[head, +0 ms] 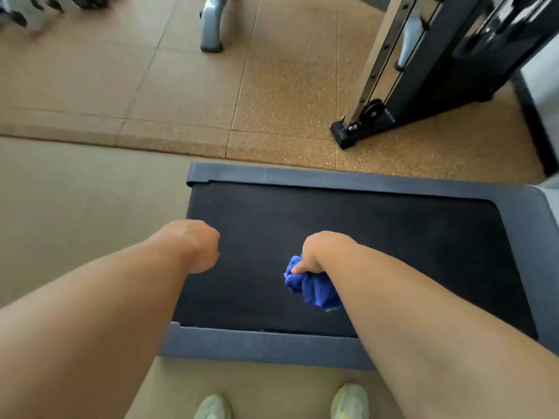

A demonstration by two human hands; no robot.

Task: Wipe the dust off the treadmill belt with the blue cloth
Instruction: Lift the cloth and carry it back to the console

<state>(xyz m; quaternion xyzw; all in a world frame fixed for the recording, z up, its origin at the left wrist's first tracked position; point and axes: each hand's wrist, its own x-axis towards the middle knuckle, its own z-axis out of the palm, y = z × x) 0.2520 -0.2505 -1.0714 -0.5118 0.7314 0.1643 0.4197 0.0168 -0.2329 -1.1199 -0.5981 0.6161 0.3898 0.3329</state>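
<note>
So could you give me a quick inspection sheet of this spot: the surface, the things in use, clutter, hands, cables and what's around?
Surface: black treadmill belt in a grey frame.
Job's things: bunched blue cloth over the belt.
Clutter: nothing seen.
Hands: right hand has a grip on the cloth; left hand curled, holding nothing, over the belt's left edge.
Cables: thin cable on the weight machine.
Surroundings: speckled floor tiles, pale shoes.
</note>
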